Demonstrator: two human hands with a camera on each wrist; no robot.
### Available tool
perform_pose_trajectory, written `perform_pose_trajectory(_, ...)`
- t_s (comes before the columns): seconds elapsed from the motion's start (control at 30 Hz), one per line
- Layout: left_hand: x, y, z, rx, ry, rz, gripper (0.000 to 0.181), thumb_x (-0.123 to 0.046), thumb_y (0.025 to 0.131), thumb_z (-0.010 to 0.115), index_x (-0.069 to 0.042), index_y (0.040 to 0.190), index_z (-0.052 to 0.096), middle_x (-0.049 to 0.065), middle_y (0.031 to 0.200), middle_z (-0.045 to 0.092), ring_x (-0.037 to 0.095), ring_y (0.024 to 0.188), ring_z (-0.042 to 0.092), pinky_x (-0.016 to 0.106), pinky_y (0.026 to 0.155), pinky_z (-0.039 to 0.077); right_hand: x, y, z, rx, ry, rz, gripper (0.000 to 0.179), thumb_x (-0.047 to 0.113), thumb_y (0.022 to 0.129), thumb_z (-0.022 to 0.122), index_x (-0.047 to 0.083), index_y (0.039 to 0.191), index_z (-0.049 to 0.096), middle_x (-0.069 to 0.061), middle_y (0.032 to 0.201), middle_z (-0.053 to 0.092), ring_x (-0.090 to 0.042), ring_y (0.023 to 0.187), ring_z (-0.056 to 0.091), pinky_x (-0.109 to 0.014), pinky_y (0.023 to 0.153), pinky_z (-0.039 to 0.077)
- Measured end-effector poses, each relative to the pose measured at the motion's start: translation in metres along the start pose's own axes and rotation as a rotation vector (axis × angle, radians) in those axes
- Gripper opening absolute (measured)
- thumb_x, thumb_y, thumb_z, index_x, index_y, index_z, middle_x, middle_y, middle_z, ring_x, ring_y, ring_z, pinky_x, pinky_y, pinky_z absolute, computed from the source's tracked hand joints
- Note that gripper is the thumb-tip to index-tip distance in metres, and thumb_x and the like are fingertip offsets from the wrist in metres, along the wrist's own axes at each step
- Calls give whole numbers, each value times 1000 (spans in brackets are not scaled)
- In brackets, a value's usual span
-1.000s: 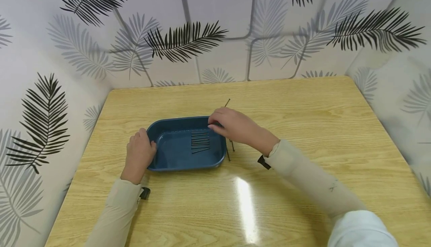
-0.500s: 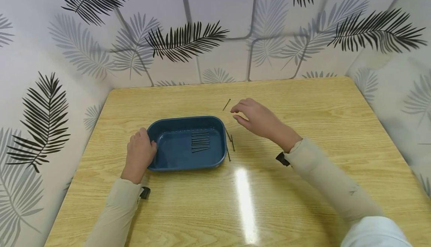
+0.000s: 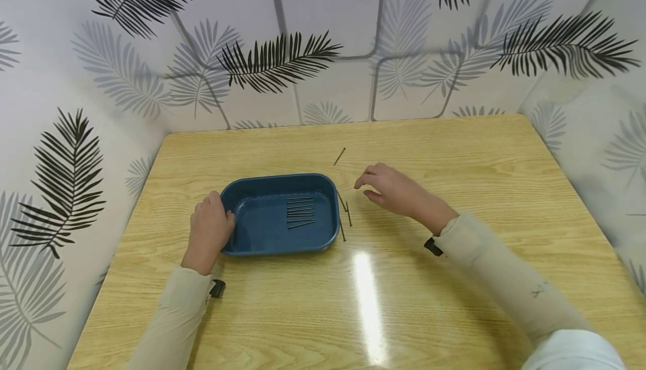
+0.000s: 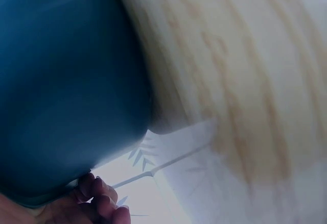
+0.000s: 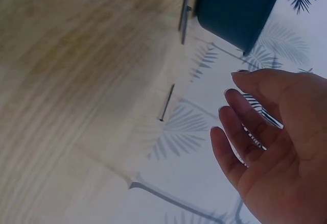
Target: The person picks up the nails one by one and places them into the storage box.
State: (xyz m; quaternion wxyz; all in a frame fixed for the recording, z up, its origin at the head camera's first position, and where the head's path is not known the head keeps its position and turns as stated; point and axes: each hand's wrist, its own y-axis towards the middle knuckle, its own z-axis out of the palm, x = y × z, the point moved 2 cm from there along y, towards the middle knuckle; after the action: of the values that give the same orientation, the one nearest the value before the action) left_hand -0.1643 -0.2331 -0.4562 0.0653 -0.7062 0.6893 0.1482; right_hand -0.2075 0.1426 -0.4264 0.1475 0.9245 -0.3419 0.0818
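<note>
My left hand grips the left rim of a blue tray, thumb inside and fingers outside. In the left wrist view, fingertips curl at the rim beside the tray's outer wall. Several thin dark nails lie in a row on the tray's floor. My right hand hovers over the table to the right of the tray, its fingers loosely bent and holding nothing. Nearest to it are several loose nails beside the tray's right end. One single nail lies farther back, also seen as a nail in the right wrist view.
The wooden table runs back to a wall printed with leaves. Side walls stand close on the left and right. A bright light reflection falls on the tabletop in front.
My right hand has moved from over the tray's right end out to the right, and lately a little lower toward the table. The left hand and tray have stayed in place.
</note>
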Motion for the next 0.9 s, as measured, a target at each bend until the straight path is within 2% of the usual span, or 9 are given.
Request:
perform_pose_trajectory(0.13, 1, 1, 0, 6, 0, -5, 23, -11, 87, 55, 7, 94, 43, 21, 84, 48, 37, 78, 47, 48, 64, 37, 0, -2, 10, 29, -11, -10, 23, 3, 81, 69, 7, 103, 67, -6, 99, 60, -24, 94, 55, -36, 82, 45)
perform_pose_trajectory(0.43, 0, 1, 0, 6, 5, 0, 23, -11, 88, 55, 8, 95, 44, 22, 83, 49, 37, 77, 48, 47, 63, 38, 7, -4, 25, 87, 5, -94, 25, 1, 78, 71, 7, 102, 66, -6, 98, 60, -24, 91, 54, -36, 81, 45)
perform_pose_trajectory(0.7, 0, 0, -1, 12, 5, -4, 23, -11, 88, 55, 8, 94, 44, 21, 83, 48, 37, 78, 47, 47, 64, 38, 12, -1, 38, 79, -11, -219, 20, -5, 78, 67, 6, 94, 68, -4, 94, 63, -21, 89, 55, -33, 81, 43)
perform_pose_trajectory(0.9, 0, 0, -1, 16, 5, -10, 23, -12, 88, 54, 8, 95, 43, 21, 84, 48, 37, 78, 47, 47, 64, 38, 17, 3, 42, 129, -7, -222, 17, -2, 81, 64, 9, 93, 70, -2, 93, 62, -19, 86, 53, -31, 79, 43)
